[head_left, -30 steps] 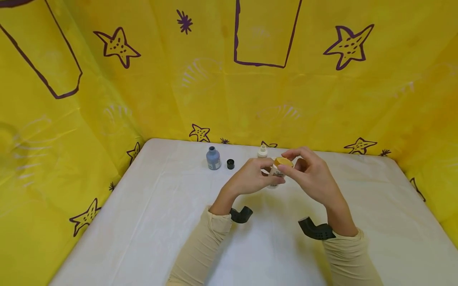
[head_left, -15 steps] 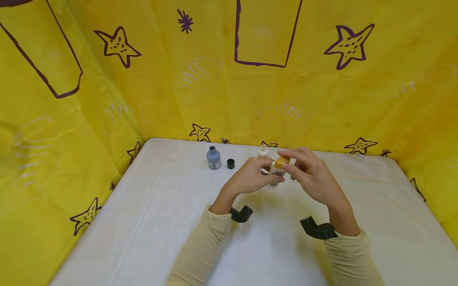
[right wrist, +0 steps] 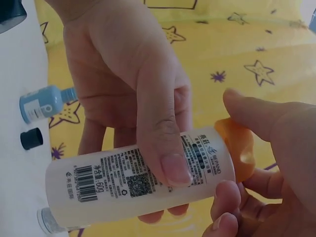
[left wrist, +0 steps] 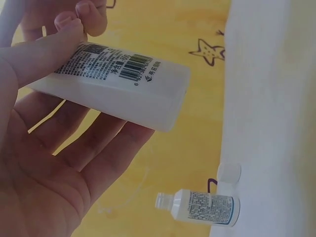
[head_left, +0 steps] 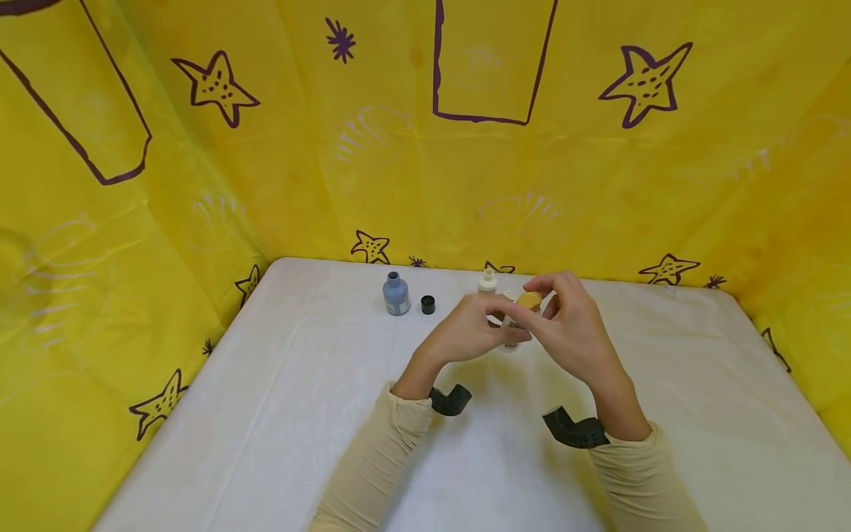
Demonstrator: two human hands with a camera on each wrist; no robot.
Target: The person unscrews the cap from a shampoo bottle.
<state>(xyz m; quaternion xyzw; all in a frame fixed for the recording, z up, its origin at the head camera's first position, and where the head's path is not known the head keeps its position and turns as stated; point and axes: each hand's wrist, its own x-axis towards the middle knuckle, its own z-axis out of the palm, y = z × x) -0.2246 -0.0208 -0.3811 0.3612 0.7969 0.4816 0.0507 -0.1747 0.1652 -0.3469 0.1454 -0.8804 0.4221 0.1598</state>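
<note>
My left hand (head_left: 473, 329) grips a white squeeze bottle (right wrist: 118, 170) around its body, thumb across the printed label. An orange cap (right wrist: 236, 148) with a scalloped edge sits at the bottle's top end. My right hand (head_left: 570, 325) holds that cap between thumb and curled fingers; in the right wrist view its thumb tip is at the cap's upper edge. The bottle is held above the table, tilted, its flat sealed end toward the left wrist camera.
On the white table (head_left: 319, 414) stand an uncapped blue bottle (head_left: 397, 294) and a small black cap (head_left: 428, 304). An uncapped white bottle (left wrist: 205, 207) stands behind my hands, with a whitish round cap (left wrist: 229, 173) beside it. Yellow patterned cloth (head_left: 425, 170) walls the table's back and sides.
My right hand has shifted slightly left, its thumb now lying further across the front of the bottle top. The cap leaned more half a second ago. My left hand has barely moved.
</note>
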